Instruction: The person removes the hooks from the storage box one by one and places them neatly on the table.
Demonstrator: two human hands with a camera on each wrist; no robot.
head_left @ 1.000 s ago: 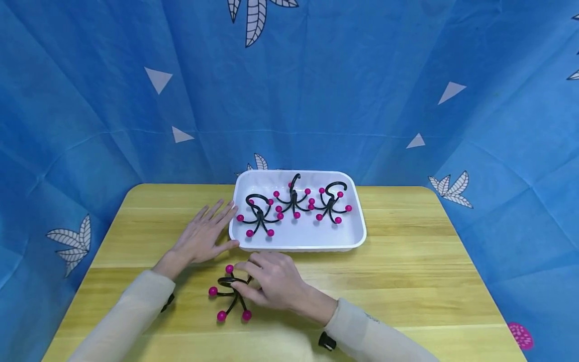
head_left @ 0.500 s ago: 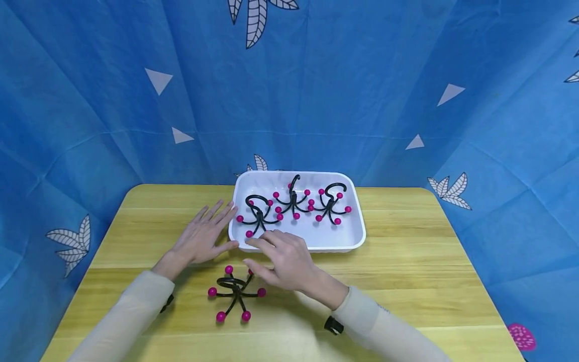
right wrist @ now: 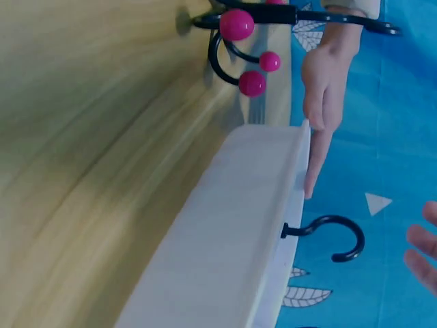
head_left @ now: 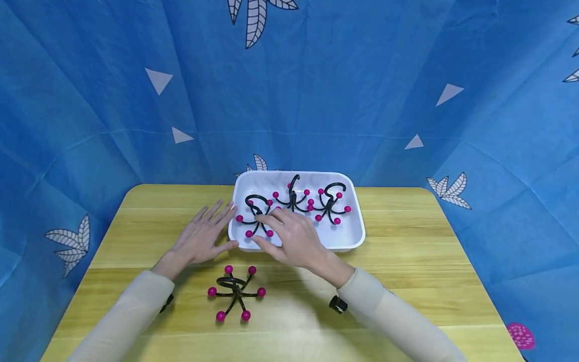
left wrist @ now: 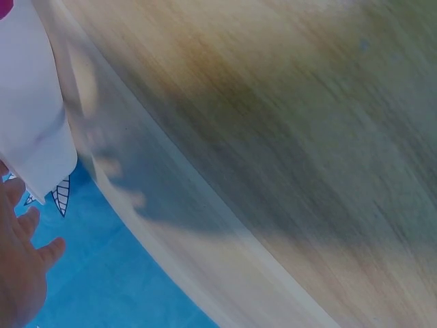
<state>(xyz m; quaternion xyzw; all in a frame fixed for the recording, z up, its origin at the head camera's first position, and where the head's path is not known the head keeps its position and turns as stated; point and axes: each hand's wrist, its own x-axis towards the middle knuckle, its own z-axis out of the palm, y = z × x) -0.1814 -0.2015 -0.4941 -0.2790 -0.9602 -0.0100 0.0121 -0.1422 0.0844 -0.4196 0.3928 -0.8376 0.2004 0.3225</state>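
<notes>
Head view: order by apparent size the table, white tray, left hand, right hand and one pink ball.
1. Table
2. White tray
3. Left hand and right hand: too alike to rank
4. Pink ball

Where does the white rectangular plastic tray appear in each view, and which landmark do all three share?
Head: the tray, just below centre.
Left wrist: the tray, upper left, cut by the left edge.
Right wrist: the tray, lower middle, cut by the bottom edge.
Shared landmark: the bare left hand, beside the tray.
</notes>
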